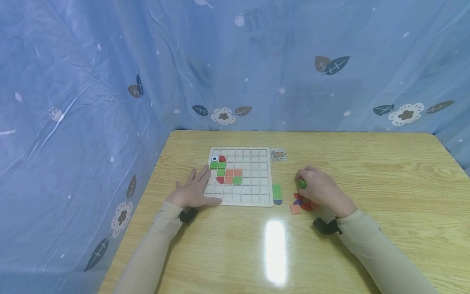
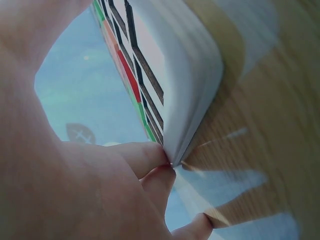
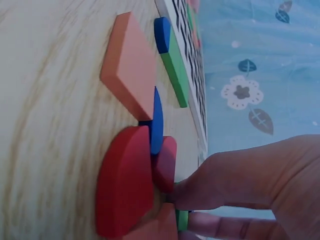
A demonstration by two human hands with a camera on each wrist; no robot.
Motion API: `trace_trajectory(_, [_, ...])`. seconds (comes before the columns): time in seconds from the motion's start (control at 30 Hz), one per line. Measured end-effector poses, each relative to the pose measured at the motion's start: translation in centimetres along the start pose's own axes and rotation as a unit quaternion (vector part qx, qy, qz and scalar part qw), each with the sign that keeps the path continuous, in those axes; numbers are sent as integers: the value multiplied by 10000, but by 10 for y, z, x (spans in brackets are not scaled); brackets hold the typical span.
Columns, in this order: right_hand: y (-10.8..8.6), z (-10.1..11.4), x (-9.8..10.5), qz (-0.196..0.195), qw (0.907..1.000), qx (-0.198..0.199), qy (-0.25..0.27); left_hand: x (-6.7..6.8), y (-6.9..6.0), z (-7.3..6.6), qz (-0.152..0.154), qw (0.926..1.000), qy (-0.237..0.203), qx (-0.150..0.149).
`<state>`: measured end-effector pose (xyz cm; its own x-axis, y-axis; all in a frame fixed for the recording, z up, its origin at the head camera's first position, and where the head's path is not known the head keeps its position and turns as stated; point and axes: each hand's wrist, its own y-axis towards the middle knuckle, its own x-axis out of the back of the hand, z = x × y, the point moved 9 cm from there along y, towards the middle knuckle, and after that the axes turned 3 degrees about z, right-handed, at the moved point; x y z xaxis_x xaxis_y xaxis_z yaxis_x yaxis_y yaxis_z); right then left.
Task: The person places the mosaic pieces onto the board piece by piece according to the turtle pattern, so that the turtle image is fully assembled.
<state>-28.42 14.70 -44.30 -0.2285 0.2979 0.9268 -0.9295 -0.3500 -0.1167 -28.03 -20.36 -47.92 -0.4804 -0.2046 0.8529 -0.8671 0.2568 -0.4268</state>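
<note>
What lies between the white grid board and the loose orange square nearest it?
A blue rounded piece adjoining a green rectangle; the head and right wrist views show both.

One grid board [image 1: 256, 173] is lying on the counter [image 1: 227, 245]. It is holding one eye tile [image 1: 214, 158], two red quarter-round tiles [image 1: 222, 159], four green square tiles [image 1: 222, 165] and three salmon square tiles [image 1: 229, 172]. Right of the board, one picture card [image 1: 278, 154], one rounded blue tile [image 3: 161, 35] and one green strip [image 3: 175, 75], of unclear piece count, are lying. Farther right, two red curved tiles [image 3: 125, 180], one blue curved tile [image 3: 157, 125] and at least two salmon tiles [image 3: 130, 70] are clustering; at least one green piece [image 1: 302, 184] is showing in the right hand [image 1: 321, 190].
</note>
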Motion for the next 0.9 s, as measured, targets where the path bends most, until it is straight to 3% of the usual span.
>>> trace_trajectory(0.37, [3,3,-5,-157,9995,247,-73,0,1,0,-29,10000,30,-9])
trace_trajectory(0.9, [10,32,0,-773,9926,814,456,0,1,0,-46,10000,72,-34])
